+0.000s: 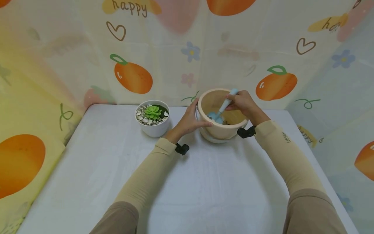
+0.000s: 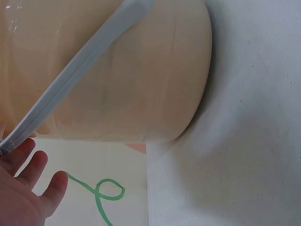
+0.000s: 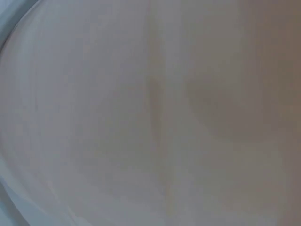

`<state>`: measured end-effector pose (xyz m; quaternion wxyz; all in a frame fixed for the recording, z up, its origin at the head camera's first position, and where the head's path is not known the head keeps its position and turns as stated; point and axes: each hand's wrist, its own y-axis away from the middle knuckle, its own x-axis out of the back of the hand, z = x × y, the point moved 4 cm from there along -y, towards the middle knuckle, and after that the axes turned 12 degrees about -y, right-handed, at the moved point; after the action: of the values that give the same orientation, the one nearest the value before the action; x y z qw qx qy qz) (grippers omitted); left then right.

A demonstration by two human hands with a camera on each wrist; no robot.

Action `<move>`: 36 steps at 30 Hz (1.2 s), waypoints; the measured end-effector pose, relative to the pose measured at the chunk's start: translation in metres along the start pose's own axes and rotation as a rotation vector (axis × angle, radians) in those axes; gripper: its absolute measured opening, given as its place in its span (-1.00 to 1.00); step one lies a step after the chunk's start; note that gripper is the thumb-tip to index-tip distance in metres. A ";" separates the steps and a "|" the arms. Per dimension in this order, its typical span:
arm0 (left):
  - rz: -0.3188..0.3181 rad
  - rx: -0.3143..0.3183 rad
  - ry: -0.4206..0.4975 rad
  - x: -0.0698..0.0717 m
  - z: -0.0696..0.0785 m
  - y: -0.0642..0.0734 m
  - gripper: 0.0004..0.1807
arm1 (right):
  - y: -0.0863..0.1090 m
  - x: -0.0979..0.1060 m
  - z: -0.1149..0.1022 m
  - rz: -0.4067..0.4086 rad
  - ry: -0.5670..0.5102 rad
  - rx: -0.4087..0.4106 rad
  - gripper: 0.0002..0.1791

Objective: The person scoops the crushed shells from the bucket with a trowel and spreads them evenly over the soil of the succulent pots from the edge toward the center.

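Observation:
A beige bucket [image 1: 225, 131] with a grey-white carrying handle [image 2: 70, 77] stands toward the back right of the table. My left hand [image 1: 189, 121] rests against its left side, the thumb lying along the front rim and the other fingers spread toward the back. In the left wrist view, those fingers [image 2: 55, 188] are fairly straight beside the carrying handle. My right hand [image 1: 241, 103] grips the pale blue handle of a small shovel [image 1: 225, 104], tilted down into the bucket. Its blue blade [image 1: 215, 117] is at the bottom, beside small dark and pale bits. The right wrist view shows only blurred bucket wall.
A white pot [image 1: 155, 130] with a green succulent [image 1: 153, 112], pale pebbles and a dark green patch stands left of the bucket. White cloth covers the table [image 1: 201, 188]. A printed curtain [image 1: 169, 65] hangs close behind and along both sides.

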<state>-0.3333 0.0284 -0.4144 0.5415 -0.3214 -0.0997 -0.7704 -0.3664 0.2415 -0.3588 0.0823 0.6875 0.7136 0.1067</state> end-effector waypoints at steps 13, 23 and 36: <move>0.000 -0.003 -0.029 0.002 -0.001 -0.003 0.29 | 0.008 0.016 -0.015 0.026 -0.206 -0.066 -0.77; -0.003 0.004 -0.044 0.000 -0.001 -0.002 0.31 | 0.011 0.026 -0.014 -0.017 -0.429 -0.139 -0.81; 0.004 0.015 -0.033 0.001 0.001 0.001 0.31 | 0.015 0.044 -0.013 0.017 -0.577 -0.212 -0.87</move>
<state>-0.3323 0.0275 -0.4131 0.5435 -0.3304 -0.1138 -0.7632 -0.3571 0.2852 -0.3409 0.3519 0.6830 0.6398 -0.0183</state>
